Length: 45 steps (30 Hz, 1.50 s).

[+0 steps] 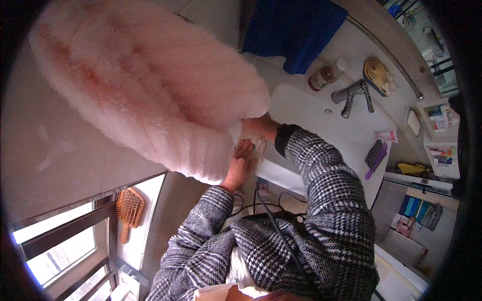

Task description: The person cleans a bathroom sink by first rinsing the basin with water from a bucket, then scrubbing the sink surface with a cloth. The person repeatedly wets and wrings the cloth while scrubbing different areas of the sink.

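A large, fluffy pink furry textile point(162, 90) fills the upper left of the view, reaching down to my hands. My left hand point(242, 161) lies at its lower end, with fingers bent over a pale, blurred part there. Close beside it, my right hand point(260, 127) is at the same end of the textile, its fingers partly hidden by the pale material. Whether each hand grips the material cannot be told for certain. Both hands are over the near edge of a white washbasin point(290, 101).
Right of the hands are a metal faucet point(354, 96), a glass jar point(320, 78), a purple brush point(374, 158) and a yellow sponge-like item point(376, 75). A blue towel point(293, 32) hangs above. A wooden hairbrush point(129, 210) lies on the windowsill at lower left. Dark cables hang before my body.
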Available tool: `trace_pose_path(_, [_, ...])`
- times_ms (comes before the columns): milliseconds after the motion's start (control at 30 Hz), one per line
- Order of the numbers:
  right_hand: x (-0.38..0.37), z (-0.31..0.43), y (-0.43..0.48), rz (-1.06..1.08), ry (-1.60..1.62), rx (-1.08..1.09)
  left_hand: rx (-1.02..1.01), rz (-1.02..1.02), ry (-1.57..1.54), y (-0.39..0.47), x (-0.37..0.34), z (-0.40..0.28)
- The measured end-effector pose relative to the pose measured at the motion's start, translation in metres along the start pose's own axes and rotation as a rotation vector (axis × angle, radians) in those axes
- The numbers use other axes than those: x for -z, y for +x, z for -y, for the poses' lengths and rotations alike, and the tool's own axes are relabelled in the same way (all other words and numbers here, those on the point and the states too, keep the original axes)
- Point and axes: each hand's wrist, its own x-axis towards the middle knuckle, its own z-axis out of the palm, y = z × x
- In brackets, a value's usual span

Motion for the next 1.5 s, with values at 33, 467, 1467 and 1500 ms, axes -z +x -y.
trace_pose_path(33, [0.002, -0.002, 0.005, -0.099, 0.087, -0.032, 0.006, 0.027, 0.029, -0.002, -0.001, -0.002])
trace_pose_path(467, [0.003, -0.003, 0.005, -0.072, -0.320, 0.281, 0.057, 0.072, 0.061, -0.003, 0.004, -0.005])
trace_pose_path(1467, [-0.014, 0.008, -0.012, 0.387, -0.541, 0.005, -0.071, -0.006, -0.074, -0.010, -0.015, 0.018])
trace_pose_path(1500, [-0.021, 0.006, -0.023, 0.443, -0.669, 0.000, -0.066, 0.003, -0.060, -0.011, -0.012, 0.019])
